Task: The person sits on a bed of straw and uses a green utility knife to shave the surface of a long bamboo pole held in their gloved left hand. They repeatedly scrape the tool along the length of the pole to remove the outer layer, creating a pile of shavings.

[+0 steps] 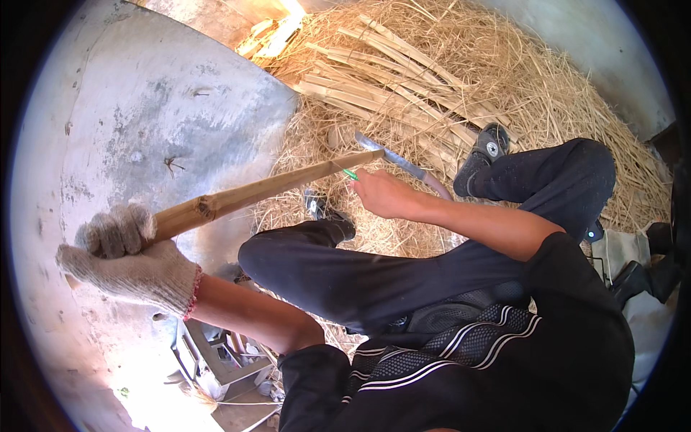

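Note:
My left hand (129, 263), in a grey knit glove with a red-edged cuff, is wrapped around the thick end of a bamboo pole (266, 183). The pole slants up and away to the right, with a dark knot partway along it. Close to its far, thinner end is my bare right hand (381, 193), fingers closed on a slim green thing (350, 174) that points at the pole; its exact kind is too small to make out. A long-bladed knife (392, 157) with a pale handle lies just beyond this hand, and the pole's tip overlaps the blade.
Split bamboo strips (403, 79) lie in a pile on heaped straw-like shavings (533, 93). A worn whitish wall (158, 122) stands at the left. My bent legs (345, 273) and shoes (489, 147) are around the work area. A small frame (223, 360) with clutter stands at lower left.

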Available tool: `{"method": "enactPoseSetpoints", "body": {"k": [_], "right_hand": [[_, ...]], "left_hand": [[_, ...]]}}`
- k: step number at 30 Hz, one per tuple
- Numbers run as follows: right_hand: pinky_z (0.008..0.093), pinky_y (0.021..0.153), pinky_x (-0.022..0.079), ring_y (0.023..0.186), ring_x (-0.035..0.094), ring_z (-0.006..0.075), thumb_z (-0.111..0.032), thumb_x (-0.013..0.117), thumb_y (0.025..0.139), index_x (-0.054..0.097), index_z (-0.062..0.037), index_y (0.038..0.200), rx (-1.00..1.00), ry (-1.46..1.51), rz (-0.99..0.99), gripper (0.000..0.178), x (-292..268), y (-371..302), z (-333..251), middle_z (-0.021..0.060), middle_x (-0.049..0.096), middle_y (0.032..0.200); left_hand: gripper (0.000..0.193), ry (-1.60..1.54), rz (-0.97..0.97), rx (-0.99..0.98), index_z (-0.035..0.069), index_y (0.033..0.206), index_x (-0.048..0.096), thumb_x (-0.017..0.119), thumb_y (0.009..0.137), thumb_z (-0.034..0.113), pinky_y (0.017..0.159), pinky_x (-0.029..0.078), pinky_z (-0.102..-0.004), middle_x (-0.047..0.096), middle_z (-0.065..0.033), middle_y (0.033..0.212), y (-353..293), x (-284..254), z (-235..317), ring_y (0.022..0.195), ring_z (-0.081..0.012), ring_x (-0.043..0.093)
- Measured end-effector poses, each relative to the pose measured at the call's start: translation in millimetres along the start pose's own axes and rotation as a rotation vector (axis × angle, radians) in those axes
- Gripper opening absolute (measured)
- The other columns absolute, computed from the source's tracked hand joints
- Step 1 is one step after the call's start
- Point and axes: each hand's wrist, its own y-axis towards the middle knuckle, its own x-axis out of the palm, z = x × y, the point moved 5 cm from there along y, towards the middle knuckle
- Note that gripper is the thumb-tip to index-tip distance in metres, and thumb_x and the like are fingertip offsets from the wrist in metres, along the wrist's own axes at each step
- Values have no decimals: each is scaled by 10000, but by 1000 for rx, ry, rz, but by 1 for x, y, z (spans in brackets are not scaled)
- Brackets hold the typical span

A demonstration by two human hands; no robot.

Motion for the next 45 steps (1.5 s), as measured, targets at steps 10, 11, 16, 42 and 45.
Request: {"method": "enactPoseSetpoints", "body": {"k": [10, 11, 16, 42, 45], "right_hand": [[493, 535, 476, 519, 606, 346, -299, 395, 1019, 529, 60, 1157, 70, -8, 42, 408, 9, 22, 36, 201, 567, 551], [482, 537, 472, 507, 598, 328, -324, 389, 1022, 539, 35, 1203, 74, -42, 64, 429, 12, 23, 47, 201, 546, 528], [484, 642, 525, 614, 616, 395, -340, 345, 1026, 548, -4, 1092, -169, 148, -43, 399, 4, 2, -31, 226, 622, 714], [440, 539, 480, 511, 564, 221, -327, 328, 1041, 523, -13, 1231, 204, -81, -121, 416, 19, 33, 39, 114, 554, 593], [477, 583, 482, 591, 611, 340, -353, 359, 1027, 539, -24, 1169, -39, 59, -119, 401, 19, 14, -20, 179, 582, 590]], "left_hand": [[490, -25, -17, 1, 185, 599, 282, 470, 975, 437, 342, 263, -226, 225, 48, 505, 11, -3, -13, 412, -69, 244], [472, -40, -34, -7, 172, 618, 283, 454, 977, 425, 355, 252, -233, 221, 39, 519, 12, -6, -16, 419, -81, 230], [436, 73, 7, 44, 152, 639, 284, 433, 971, 391, 365, 240, -241, 229, 21, 545, 16, -24, -18, 422, -98, 223], [408, 152, 304, 97, 114, 660, 395, 468, 947, 396, 298, 298, -219, 340, 6, 527, 9, -39, -24, 377, -72, 309], [439, 155, 399, 94, 101, 662, 402, 486, 951, 421, 278, 330, -220, 385, -17, 517, 10, -53, -22, 362, -82, 362]]}}
